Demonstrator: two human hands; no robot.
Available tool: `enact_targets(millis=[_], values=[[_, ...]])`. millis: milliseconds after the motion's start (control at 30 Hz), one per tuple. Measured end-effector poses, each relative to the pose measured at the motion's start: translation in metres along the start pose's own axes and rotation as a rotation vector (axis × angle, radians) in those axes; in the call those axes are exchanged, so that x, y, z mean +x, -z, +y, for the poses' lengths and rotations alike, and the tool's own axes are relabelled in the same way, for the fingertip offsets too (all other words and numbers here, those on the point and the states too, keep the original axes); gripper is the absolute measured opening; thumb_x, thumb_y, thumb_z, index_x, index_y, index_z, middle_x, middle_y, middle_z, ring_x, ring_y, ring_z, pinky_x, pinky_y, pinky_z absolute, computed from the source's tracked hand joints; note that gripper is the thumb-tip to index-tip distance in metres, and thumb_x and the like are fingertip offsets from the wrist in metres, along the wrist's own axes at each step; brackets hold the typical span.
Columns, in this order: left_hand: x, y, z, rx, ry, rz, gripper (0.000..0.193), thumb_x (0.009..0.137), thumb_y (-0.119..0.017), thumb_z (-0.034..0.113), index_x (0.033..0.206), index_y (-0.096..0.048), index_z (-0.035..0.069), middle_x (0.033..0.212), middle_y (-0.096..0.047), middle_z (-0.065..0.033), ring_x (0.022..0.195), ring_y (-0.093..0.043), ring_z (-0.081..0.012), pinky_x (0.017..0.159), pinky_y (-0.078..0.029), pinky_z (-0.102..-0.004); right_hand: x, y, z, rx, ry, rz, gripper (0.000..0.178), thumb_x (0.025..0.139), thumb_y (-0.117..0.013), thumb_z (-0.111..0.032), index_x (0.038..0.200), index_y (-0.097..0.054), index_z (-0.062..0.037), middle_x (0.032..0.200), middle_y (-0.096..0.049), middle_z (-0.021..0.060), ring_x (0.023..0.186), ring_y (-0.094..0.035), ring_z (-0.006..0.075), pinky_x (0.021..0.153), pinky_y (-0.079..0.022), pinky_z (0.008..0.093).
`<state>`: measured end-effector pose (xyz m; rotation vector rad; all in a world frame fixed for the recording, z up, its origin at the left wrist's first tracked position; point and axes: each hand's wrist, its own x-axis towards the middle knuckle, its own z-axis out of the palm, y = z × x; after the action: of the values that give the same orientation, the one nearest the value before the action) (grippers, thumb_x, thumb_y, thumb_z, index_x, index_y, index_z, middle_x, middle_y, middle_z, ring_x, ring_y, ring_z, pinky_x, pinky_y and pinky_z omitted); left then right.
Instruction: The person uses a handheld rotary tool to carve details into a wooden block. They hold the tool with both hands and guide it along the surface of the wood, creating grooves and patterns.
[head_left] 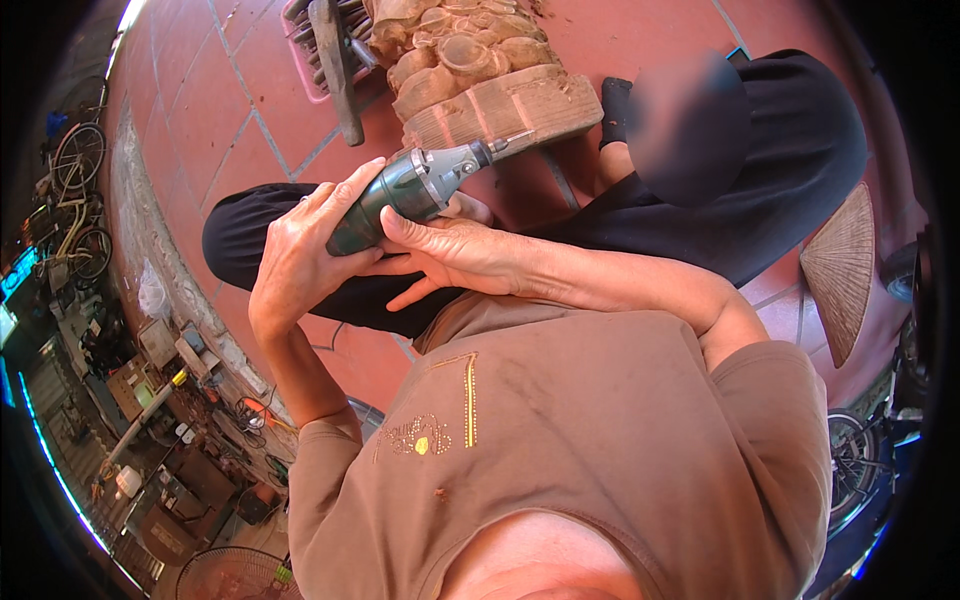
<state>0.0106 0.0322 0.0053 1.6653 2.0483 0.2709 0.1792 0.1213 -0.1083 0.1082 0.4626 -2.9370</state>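
My left hand is closed around the rear of a dark green rotary tool with a grey nose. A thin metal bit sticks out of its front and points up and right, toward a carved wooden piece. Below the tool, my right hand has its thumb against the green body. Its fingers are stretched out to the left and apart, and some tips are partly hidden by my left hand. The bit lies over the near edge of the carving's flat base; I cannot tell whether they touch.
A pink basket of hand tools and a wooden mallet-like tool lie left of the carving. My legs in dark trousers are folded on the red tiles. A conical hat lies right; bicycles and clutter stand left.
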Motion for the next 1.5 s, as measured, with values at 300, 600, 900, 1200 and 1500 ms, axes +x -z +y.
enact_targets(millis=[300, 600, 900, 1200, 1500], values=[[0.0047, -0.0018, -0.0005, -0.001, -0.027, 0.042, 0.092, 0.067, -0.087, 0.013, 0.153, -0.055, 0.020, 0.107, -0.070, -0.0112, 0.094, -0.070, -0.0326, 0.084, -0.057, -0.0420, 0.0006, 0.0011, -0.0088, 0.014, 0.023, 0.014, 0.075, 0.100, -0.061, -0.058, 0.154, -0.041, -0.0094, 0.155, -0.046, 0.0176, 0.147, -0.043, 0.0438, 0.104, -0.051, 0.0672], [0.0050, -0.0008, -0.0001, 0.000, -0.034, 0.033, 0.093, 0.066, -0.087, 0.012, 0.153, -0.055, 0.020, 0.103, -0.068, -0.0116, 0.091, -0.070, -0.0319, 0.082, -0.057, -0.0420, 0.0011, 0.0020, -0.0064, 0.014, -0.001, 0.001, 0.076, 0.100, -0.060, -0.060, 0.155, -0.040, -0.0117, 0.154, -0.047, 0.0160, 0.148, -0.042, 0.0417, 0.106, -0.050, 0.0667], [0.0013, 0.0000, 0.0018, -0.008, -0.020, 0.018, 0.094, 0.064, -0.086, 0.011, 0.152, -0.056, 0.021, 0.095, -0.065, -0.0109, 0.085, -0.067, -0.0326, 0.079, -0.056, -0.0432, -0.0034, -0.0020, -0.0038, 0.007, -0.028, -0.039, 0.083, 0.100, -0.055, -0.065, 0.160, -0.034, -0.0126, 0.161, -0.039, 0.0175, 0.153, -0.035, 0.0411, 0.110, -0.045, 0.0673], [0.0027, -0.0004, 0.0009, 0.004, -0.020, 0.010, 0.094, 0.063, -0.087, 0.013, 0.152, -0.056, 0.022, 0.094, -0.064, -0.0108, 0.084, -0.067, -0.0324, 0.077, -0.056, -0.0424, -0.0036, 0.0003, -0.0013, 0.006, -0.012, -0.017, 0.081, 0.100, -0.056, -0.064, 0.159, -0.035, -0.0129, 0.160, -0.040, 0.0175, 0.151, -0.037, 0.0418, 0.109, -0.046, 0.0671], [0.0034, -0.0017, 0.0022, 0.007, -0.006, 0.026, 0.094, 0.064, -0.088, 0.013, 0.152, -0.056, 0.022, 0.097, -0.067, -0.0112, 0.085, -0.067, -0.0325, 0.078, -0.056, -0.0429, -0.0045, -0.0018, -0.0075, 0.017, 0.007, 0.005, 0.074, 0.101, -0.059, -0.058, 0.156, -0.038, -0.0123, 0.156, -0.045, 0.0170, 0.148, -0.042, 0.0426, 0.105, -0.049, 0.0684]])
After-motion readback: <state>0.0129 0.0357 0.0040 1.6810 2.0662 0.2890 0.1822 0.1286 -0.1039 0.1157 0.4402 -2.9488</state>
